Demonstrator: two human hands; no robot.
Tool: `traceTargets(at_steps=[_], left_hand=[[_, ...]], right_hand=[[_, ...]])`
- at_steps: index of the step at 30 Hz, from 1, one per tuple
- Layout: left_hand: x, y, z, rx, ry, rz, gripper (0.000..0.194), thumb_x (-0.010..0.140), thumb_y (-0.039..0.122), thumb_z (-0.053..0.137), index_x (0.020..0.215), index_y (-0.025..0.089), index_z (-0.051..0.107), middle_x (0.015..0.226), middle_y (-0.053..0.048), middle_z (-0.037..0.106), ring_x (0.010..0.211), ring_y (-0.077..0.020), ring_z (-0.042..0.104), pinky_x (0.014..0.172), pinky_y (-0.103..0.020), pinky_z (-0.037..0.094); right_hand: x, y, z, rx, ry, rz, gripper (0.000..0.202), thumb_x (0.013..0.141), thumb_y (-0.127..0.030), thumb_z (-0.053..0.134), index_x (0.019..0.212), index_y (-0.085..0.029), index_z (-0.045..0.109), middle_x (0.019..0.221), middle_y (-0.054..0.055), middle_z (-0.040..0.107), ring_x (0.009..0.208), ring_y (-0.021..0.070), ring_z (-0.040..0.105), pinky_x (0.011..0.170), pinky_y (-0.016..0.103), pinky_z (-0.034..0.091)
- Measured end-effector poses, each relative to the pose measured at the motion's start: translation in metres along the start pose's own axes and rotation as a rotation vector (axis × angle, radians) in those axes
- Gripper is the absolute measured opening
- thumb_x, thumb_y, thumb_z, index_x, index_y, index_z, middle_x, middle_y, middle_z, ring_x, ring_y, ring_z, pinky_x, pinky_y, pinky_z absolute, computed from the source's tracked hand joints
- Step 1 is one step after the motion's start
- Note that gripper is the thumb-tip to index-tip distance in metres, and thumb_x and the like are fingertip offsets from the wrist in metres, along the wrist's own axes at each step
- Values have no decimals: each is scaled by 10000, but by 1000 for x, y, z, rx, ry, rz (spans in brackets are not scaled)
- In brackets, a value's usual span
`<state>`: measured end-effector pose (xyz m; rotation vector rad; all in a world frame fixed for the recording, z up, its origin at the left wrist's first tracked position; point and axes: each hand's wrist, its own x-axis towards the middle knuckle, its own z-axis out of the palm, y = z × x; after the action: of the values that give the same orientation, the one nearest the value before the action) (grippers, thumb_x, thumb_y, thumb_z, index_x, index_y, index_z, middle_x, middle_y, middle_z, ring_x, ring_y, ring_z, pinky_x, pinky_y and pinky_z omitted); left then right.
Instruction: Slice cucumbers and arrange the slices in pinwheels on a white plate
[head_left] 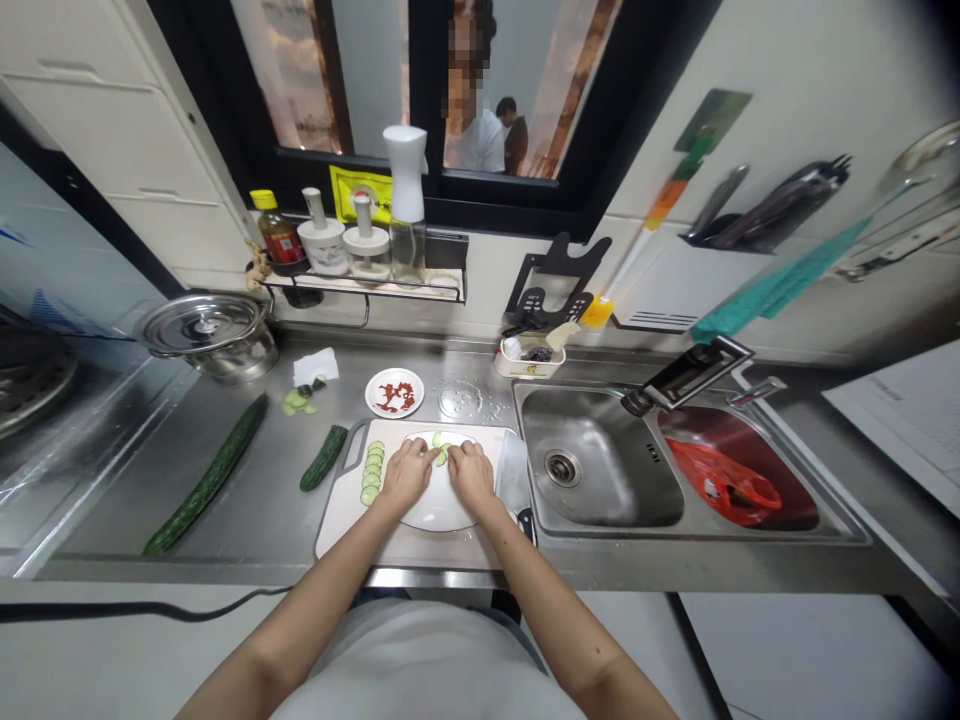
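Both my hands rest over a white plate [439, 505] that sits on a white cutting board [352, 530]. My left hand [406, 472] and my right hand [470, 471] pinch cucumber slices [442, 452] at the plate's far rim, fingertips almost meeting. A row of cut cucumber slices [371, 471] lies on the board just left of my left hand. A short cucumber piece [324, 457] lies on the steel counter left of the board.
A long whole cucumber [210, 475] lies at the left. A small dish of red chilli [394, 392] stands behind the board. A lidded pot [206, 335] is far left, a double sink [600, 465] with a red bag [724, 485] right.
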<state>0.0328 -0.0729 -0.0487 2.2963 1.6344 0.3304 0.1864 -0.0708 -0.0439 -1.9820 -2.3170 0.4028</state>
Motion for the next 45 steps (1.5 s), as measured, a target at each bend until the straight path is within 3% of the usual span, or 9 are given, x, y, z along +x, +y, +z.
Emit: traceTargets(at_steps=[10,14,19,25,34,41,45], left_hand=[[1,0,1,16,7,0,380,882,151,459,1170,313,646,1034,-67,581,997,-215,494,839,-306,423],[-1,-7,-6,-49,135,-127,381,867,160,469,1186,278,640,1036,-62,597,987,-213,516,872,-310,419],[-16,-34,-18,-178,366,-258,351,864,191,449,1131,224,674,1004,-63,632,975,-214,544,904,-305,421],[-42,-64,-21,-249,443,-342,310,848,280,470,1030,198,707,975,-75,660,934,-237,579,874,-341,439],[-79,-79,-17,-226,368,-449,300,833,310,470,1008,199,686,1015,-75,661,927,-229,589,840,-321,445],[-97,-70,-12,-174,220,-578,270,798,423,540,940,219,646,899,-48,661,846,-221,592,699,-287,420],[-98,-64,-10,-106,149,-620,335,772,455,576,988,207,638,920,-59,655,860,-234,593,700,-298,407]], right_hand=[[0,-1,-4,22,3,12,298,952,-238,382,1099,-212,639,1055,104,594,995,210,480,832,288,358],[-4,7,-17,131,154,19,313,945,-232,371,1111,-190,634,1047,95,604,1002,208,483,860,288,360],[-17,24,-42,298,399,21,342,941,-239,337,1078,-173,644,1030,104,627,1009,217,499,908,320,362],[-40,32,-45,381,538,-41,285,918,-241,391,988,-180,660,913,79,653,909,201,553,837,321,411],[-53,28,-17,358,510,-65,261,919,-255,412,945,-191,664,861,76,652,860,207,558,779,323,424],[-55,28,-8,355,469,-65,254,918,-258,418,934,-186,661,867,76,652,869,209,557,797,326,420],[-57,27,-6,377,457,-65,256,917,-255,408,925,-187,655,870,77,650,877,209,560,799,326,419]])
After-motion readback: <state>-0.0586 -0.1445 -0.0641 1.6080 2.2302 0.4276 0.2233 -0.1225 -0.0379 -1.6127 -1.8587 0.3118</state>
